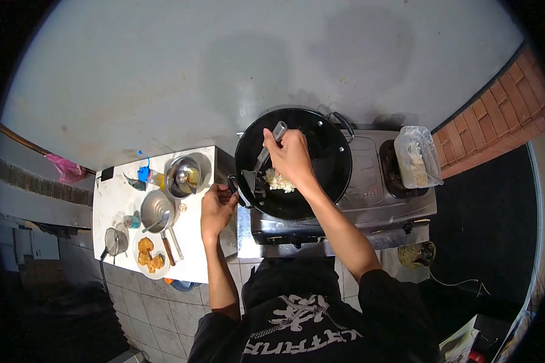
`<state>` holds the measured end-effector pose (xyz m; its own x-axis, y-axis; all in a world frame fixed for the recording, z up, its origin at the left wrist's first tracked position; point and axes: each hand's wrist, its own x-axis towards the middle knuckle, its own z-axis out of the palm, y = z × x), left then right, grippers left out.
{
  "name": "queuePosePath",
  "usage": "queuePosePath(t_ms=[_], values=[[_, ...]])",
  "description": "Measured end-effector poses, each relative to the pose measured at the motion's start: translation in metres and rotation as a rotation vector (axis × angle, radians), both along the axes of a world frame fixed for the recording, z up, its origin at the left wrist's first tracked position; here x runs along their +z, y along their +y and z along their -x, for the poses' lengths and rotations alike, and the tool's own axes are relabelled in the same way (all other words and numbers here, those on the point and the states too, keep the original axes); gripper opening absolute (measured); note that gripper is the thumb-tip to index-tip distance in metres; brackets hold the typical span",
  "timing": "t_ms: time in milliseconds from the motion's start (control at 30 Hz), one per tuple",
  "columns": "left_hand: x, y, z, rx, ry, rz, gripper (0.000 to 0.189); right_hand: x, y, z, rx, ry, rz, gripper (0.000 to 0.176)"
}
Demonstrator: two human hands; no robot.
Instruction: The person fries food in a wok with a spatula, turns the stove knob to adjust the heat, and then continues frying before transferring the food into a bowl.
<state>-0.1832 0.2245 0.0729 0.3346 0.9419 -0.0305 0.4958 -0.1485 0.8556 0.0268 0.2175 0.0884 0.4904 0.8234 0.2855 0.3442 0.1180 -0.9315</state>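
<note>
The left hand (217, 209) is closed around the short side handle (232, 186) of the round black wok (327, 151), which sits on the left burner of a stainless steel two-burner stove (372, 196). The right hand (290, 156) is clenched on a grey metal spatula (259, 164), whose blade touches a clump of white food (280, 180) in the wok. A clear plastic container (416, 156) covers the right burner. On the white side table (194, 233) stand a shiny steel bowl (183, 175), a metal ladle-strainer (157, 210), a plate of golden fried pieces (149, 254) and a small metal cup (115, 241). The right hand hides part of the spatula's shaft; the container's contents are hard to make out
</note>
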Motion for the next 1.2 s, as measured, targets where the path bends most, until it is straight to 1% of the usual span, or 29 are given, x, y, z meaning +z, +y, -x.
queuePosePath(t_ms=[100,167,200,267,300,333,400,433,467,533,600,667,733,800,833,867,967,1100,1167,1200], values=[[-0.003,0.000,0.002,-0.005,0.013,-0.003,0.022,0.003,-0.003,0.000,0.005,-0.037,-0.008,0.042],[-0.007,0.002,0.003,-0.008,0.017,-0.003,0.022,0.002,-0.002,-0.004,-0.006,-0.088,0.081,0.041],[-0.009,0.003,0.003,-0.012,0.005,-0.012,0.023,0.010,-0.006,-0.003,-0.004,-0.091,0.079,0.041],[-0.010,0.004,0.003,-0.014,-0.005,-0.016,0.023,0.030,-0.018,0.003,0.081,0.109,0.194,0.045],[-0.009,0.004,0.003,-0.015,-0.001,0.001,0.023,0.015,-0.014,0.003,0.036,-0.005,0.103,0.044],[-0.008,0.004,0.004,-0.017,0.004,0.016,0.023,0.009,-0.014,0.002,0.036,0.000,0.105,0.044],[-0.008,0.004,0.004,-0.015,0.013,0.001,0.023,0.004,-0.014,-0.004,0.033,-0.123,0.005,0.040],[-0.009,0.004,0.004,-0.014,0.016,-0.012,0.023,0.003,-0.016,-0.007,0.031,-0.161,0.018,0.038],[-0.009,0.004,0.004,-0.013,0.015,-0.009,0.023,0.003,-0.020,-0.007,0.032,-0.161,0.021,0.038],[-0.007,0.004,0.003,-0.016,0.015,-0.003,0.023,0.009,-0.029,-0.006,0.077,-0.048,0.079,0.038],[-0.004,0.002,0.002,-0.005,0.013,0.020,0.023,0.006,-0.032,-0.008,0.068,-0.052,0.088,0.037],[-0.001,0.003,0.001,0.002,0.007,0.035,0.023,0.001,-0.030,-0.016,0.062,-0.186,0.034,0.037],[0.000,0.002,0.001,-0.006,0.024,0.025,0.023,0.017,-0.043,-0.014,0.082,-0.174,0.071,0.038],[-0.006,0.005,0.002,-0.008,0.014,0.008,0.023,0.024,-0.053,-0.011,0.172,-0.250,0.035,0.042],[-0.009,0.005,0.003,-0.008,0.009,-0.005,0.023,0.026,-0.056,-0.009,0.198,-0.178,0.041,0.046],[-0.011,0.004,0.004,-0.008,0.010,-0.002,0.023,0.024,-0.056,-0.011,0.198,-0.177,0.043,0.046],[-0.008,0.003,0.003,0.003,-0.018,-0.025,0.023,0.020,-0.055,-0.024,0.181,-0.262,0.165,0.049],[-0.002,0.002,0.001,0.001,0.031,0.013,0.023,0.017,-0.062,-0.032,0.266,-0.310,0.122,0.046],[-0.004,0.002,0.001,0.005,0.030,0.021,0.023,0.025,-0.067,-0.035,0.301,-0.278,0.176,0.038],[-0.006,0.002,0.002,-0.004,0.005,0.014,0.022,0.026,-0.069,-0.037,0.304,-0.282,0.172,0.038]])
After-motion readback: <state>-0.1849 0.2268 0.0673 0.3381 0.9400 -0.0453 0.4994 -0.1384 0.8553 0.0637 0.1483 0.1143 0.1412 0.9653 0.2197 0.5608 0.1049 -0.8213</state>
